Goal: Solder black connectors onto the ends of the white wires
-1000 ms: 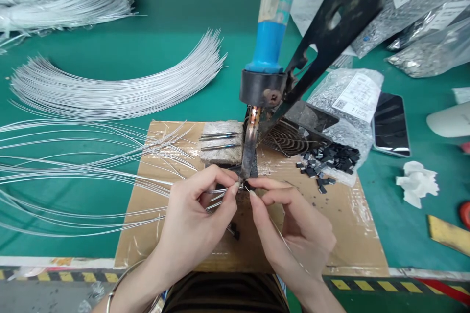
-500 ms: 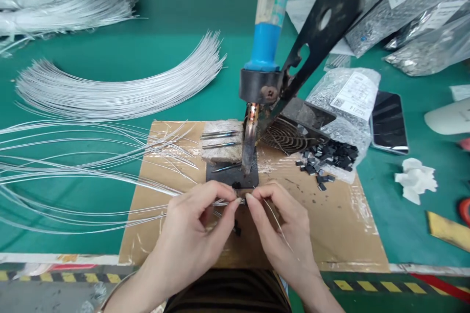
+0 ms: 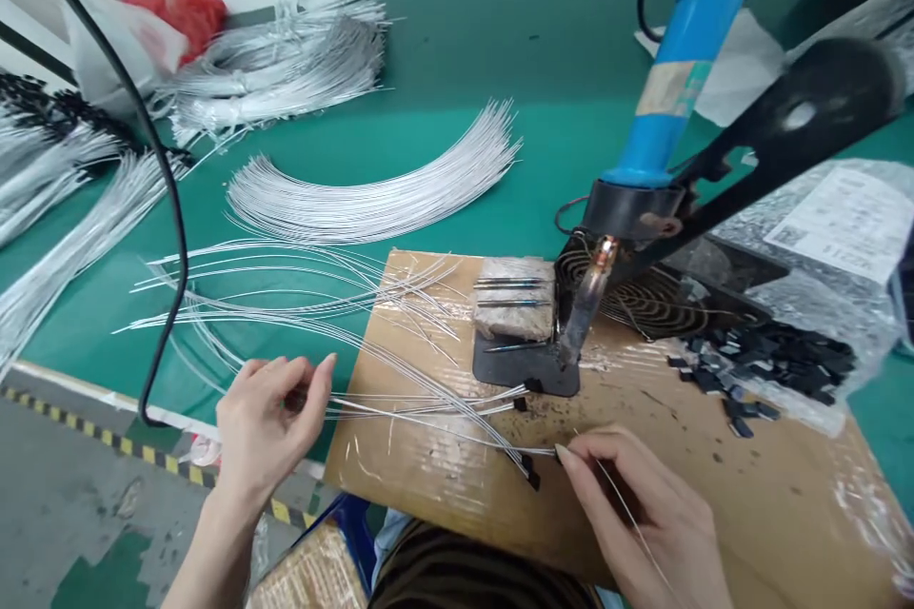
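My right hand (image 3: 643, 504) pinches a small black connector (image 3: 558, 453), mostly covered by thumb and forefinger, with white wires (image 3: 492, 442) running left from it. A thin, silvery strand that looks like solder wire (image 3: 621, 500) also passes through this hand. Off to the left, my left hand (image 3: 275, 414) has curled fingers, its thumb apart from the forefinger, and nothing visible between them. White wires pass behind it. Between the hands, several wires with black connectors (image 3: 529, 470) on their ends lie on the cardboard (image 3: 428, 495). A blue-handled soldering iron (image 3: 589, 295) points down, clamped above a dark plate.
A pale block (image 3: 514, 319) bears metal pins. Loose black connectors (image 3: 771, 362) are heaped at right beside a plastic bag (image 3: 849, 219). A coil holder (image 3: 643, 304) stands behind the iron. White wire bundles (image 3: 378, 205) lie at the back; a black cable (image 3: 161, 162) hangs at left.
My left hand has let go near the connector and moved left, away from my right hand. My right hand keeps its pinch. The view has swung left.
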Demonstrator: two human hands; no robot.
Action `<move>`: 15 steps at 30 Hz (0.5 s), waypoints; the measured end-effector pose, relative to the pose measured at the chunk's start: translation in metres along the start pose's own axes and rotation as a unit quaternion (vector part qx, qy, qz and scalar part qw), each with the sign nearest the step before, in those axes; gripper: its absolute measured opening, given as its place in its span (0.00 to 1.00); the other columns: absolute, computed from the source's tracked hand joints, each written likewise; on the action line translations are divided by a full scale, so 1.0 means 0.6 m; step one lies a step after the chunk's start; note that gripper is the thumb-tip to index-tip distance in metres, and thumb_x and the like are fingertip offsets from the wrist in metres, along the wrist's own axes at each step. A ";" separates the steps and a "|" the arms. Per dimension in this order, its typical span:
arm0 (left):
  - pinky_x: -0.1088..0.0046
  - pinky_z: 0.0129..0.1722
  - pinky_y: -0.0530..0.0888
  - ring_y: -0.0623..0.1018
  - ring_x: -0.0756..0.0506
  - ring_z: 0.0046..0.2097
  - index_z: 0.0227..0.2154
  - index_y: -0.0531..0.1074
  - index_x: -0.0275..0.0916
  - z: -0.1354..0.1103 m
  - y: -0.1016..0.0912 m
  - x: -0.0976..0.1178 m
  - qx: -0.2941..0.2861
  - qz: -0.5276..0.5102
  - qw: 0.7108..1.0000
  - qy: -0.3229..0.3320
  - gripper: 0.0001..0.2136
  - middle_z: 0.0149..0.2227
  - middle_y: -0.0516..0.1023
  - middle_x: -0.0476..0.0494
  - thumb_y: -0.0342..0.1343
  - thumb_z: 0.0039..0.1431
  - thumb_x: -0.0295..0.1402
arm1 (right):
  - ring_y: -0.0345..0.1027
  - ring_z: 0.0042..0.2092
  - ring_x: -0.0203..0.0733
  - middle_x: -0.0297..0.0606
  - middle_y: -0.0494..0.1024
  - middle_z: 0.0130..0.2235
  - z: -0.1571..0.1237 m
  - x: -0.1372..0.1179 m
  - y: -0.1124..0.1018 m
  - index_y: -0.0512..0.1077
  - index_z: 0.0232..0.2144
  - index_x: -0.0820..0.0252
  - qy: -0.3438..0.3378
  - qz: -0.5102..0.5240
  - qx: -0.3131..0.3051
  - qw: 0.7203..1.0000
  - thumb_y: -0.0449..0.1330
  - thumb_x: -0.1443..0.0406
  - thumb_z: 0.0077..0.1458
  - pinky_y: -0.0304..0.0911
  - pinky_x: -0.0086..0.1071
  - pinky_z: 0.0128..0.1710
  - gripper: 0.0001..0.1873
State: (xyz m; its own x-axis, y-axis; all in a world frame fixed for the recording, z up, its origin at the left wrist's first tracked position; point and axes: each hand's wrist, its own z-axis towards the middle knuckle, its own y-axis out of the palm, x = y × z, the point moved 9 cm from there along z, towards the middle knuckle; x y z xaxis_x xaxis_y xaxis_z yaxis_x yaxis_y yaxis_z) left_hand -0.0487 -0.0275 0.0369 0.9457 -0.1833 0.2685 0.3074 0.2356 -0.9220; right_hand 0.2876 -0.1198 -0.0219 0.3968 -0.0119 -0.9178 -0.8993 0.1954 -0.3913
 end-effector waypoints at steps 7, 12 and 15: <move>0.62 0.46 0.77 0.82 0.38 0.43 0.33 0.74 0.44 -0.036 0.011 -0.014 0.029 0.031 0.999 0.006 0.06 0.39 0.81 0.41 0.63 0.67 0.31 | 0.78 0.31 0.36 0.33 0.81 0.35 0.006 -0.009 0.011 0.76 0.43 0.52 -0.153 -0.063 -0.042 0.985 0.66 0.66 0.69 0.74 0.24 0.32 0.03; 0.61 0.47 0.79 0.83 0.39 0.45 0.41 0.76 0.43 -0.024 0.003 -0.004 0.075 0.036 0.995 0.059 0.03 0.43 0.82 0.40 0.62 0.69 0.28 | 0.77 0.31 0.35 0.33 0.81 0.36 0.007 -0.002 0.011 0.77 0.44 0.52 -0.139 -0.076 -0.043 0.986 0.65 0.64 0.70 0.74 0.22 0.35 0.01; 0.60 0.47 0.79 0.83 0.40 0.44 0.44 0.77 0.42 0.002 0.000 0.003 0.086 0.038 0.989 0.116 0.05 0.44 0.83 0.41 0.61 0.71 0.26 | 0.77 0.32 0.35 0.33 0.81 0.36 0.001 0.009 0.010 0.79 0.42 0.51 -0.099 -0.073 -0.037 0.992 0.65 0.61 0.70 0.74 0.23 0.36 0.02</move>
State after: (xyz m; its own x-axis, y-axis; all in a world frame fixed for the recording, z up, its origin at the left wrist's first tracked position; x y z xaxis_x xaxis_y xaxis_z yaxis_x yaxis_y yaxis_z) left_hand -0.0467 -0.0270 0.0379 0.9230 -0.3688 0.1098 0.2681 0.4118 -0.8709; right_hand 0.2842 -0.1183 -0.0289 0.5451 0.1603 -0.8229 -0.8380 0.1330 -0.5292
